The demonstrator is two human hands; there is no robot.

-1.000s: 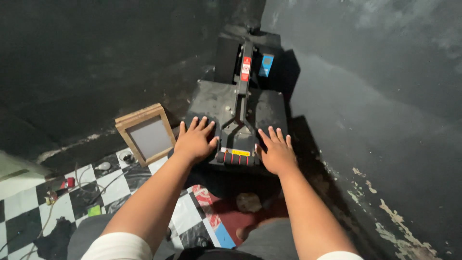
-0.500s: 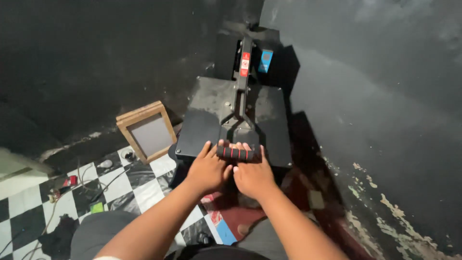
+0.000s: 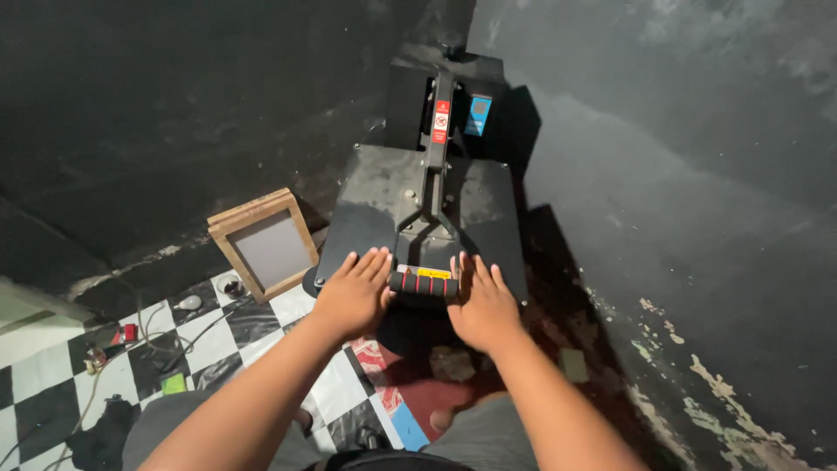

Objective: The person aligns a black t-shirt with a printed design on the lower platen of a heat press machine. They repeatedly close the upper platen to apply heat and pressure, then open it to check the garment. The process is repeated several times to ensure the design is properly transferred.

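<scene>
Press: black heat press (image 3: 410, 209), centre frame, upper plate lowered, arm running up-frame.
Handle: black-and-red grip (image 3: 424, 284), lower centre, between both hands.
Left hand (image 3: 353, 295): open, flat on plate, touching handle end.
Right hand (image 3: 482, 301): open, flat, just beside handle.
Technique (judgement): press evenly, fingers off plate edges.
Labels: red-white strip (image 3: 441, 122) on arm; blue tag (image 3: 478, 114) beside it; yellow sticker (image 3: 431, 273) above handle.
Frame: wooden screen frame (image 3: 262, 243), left, against wall.

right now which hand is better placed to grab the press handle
Left, narrowly. The left hand lies flat with its thumb touching the end of the handle; the right hand lies flat beside the other end.
</scene>
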